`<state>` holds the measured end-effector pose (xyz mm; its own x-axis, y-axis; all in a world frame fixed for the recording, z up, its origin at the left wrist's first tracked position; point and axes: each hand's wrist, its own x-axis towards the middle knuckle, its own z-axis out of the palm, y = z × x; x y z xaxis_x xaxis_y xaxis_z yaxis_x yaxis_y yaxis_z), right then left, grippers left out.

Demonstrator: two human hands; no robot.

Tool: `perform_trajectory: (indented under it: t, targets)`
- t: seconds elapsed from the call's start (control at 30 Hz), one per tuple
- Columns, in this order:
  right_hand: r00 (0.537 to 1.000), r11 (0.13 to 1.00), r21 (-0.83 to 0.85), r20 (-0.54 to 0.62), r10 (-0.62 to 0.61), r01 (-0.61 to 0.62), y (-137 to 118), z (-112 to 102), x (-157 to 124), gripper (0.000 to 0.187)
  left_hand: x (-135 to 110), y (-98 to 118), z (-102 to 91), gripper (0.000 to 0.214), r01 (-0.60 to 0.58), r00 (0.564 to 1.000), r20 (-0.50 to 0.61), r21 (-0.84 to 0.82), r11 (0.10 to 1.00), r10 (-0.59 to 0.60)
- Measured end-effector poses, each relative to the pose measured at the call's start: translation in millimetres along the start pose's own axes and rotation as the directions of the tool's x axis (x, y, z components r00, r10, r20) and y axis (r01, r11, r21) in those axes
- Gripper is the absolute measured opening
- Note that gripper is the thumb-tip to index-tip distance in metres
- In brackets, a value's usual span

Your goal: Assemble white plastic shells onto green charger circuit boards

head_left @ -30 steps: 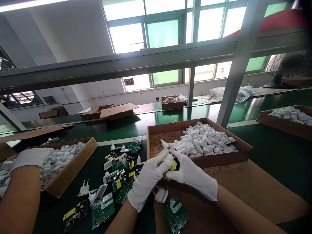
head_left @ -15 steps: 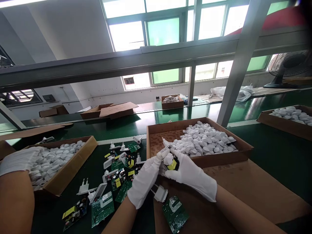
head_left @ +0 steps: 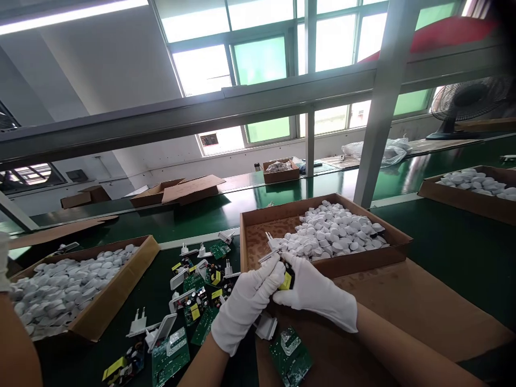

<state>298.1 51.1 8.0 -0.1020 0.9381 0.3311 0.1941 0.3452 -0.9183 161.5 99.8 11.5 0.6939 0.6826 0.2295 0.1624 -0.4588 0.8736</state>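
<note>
Both my hands wear white gloves and meet in front of the middle carton. My right hand (head_left: 318, 293) is closed around a circuit board (head_left: 287, 281), whose yellow-wrapped part shows between the gloves. My left hand (head_left: 249, 298) is closed against the near side of that board, its fingers on a white plug piece (head_left: 269, 257) with prongs pointing up and away. How the plug piece and board join is hidden by the gloves. Just below my hands lie a white plug housing (head_left: 266, 325) and a green circuit board (head_left: 291, 356).
Several circuit boards (head_left: 171, 352) with white plug pieces lie to the left. A carton (head_left: 403, 252) of small white caps (head_left: 334, 231) stands ahead, another carton (head_left: 116, 295) at left, a third (head_left: 463, 199) at right. Another person's arm (head_left: 18, 338) is at the left edge. A metal post (head_left: 374, 123) rises behind.
My left fingers have curled further over the board, covering the round white piece that showed there before. The other person's gloved hand has drawn back leftward from the left carton. The view has shifted slightly.
</note>
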Motion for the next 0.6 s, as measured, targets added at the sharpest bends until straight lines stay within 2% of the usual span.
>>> perform_trajectory:
  t: [0.1, 0.2, 0.27, 0.33, 0.43, 0.53, 0.6]
  targets:
    - [1.0, 1.0, -0.009, -0.002, -0.019, 0.019, 2.7, 0.0, 0.6, 0.028, 0.2, -4.7, 2.8, 0.037, -0.081, 0.997, -0.01, 0.103, 0.991, 0.083]
    - [0.999, 0.998, -0.055, -0.031, -0.023, 0.021, 5.4, 0.4, 1.6, 0.028, -0.1, -9.3, 8.3, 0.038, -0.167, 0.98, -0.074, 0.21, 0.963, 0.186]
    - [0.998, 0.995, -0.091, -0.043, -0.05, 0.046, 5.7, 0.5, 2.1, 0.028, -0.8, -11.1, 11.5, 0.039, -0.187, 0.967, -0.117, 0.28, 0.941, 0.227]
    - [0.996, 0.99, -0.116, -0.029, -0.089, 0.085, 4.9, 0.3, 2.3, 0.027, -1.6, -11.4, 13.3, 0.039, -0.207, 0.961, -0.113, 0.308, 0.928, 0.252]
    - [0.995, 0.985, -0.142, -0.007, -0.1, 0.098, 2.9, 0.0, 1.7, 0.027, -3.1, -9.4, 13.9, 0.038, -0.214, 0.965, -0.108, 0.208, 0.955, 0.24]
    - [0.999, 0.991, -0.128, -0.011, -0.046, 0.044, 0.8, 0.5, 0.3, 0.031, -5.3, -5.3, 12.8, 0.043, -0.146, 0.978, -0.153, -0.025, 0.989, 0.141]
    - [1.0, 0.995, -0.095, -0.012, 0.002, -0.003, -0.4, 1.3, -0.5, 0.034, -6.5, -2.3, 11.4, 0.051, -0.122, 0.983, -0.16, -0.174, 0.977, 0.094]
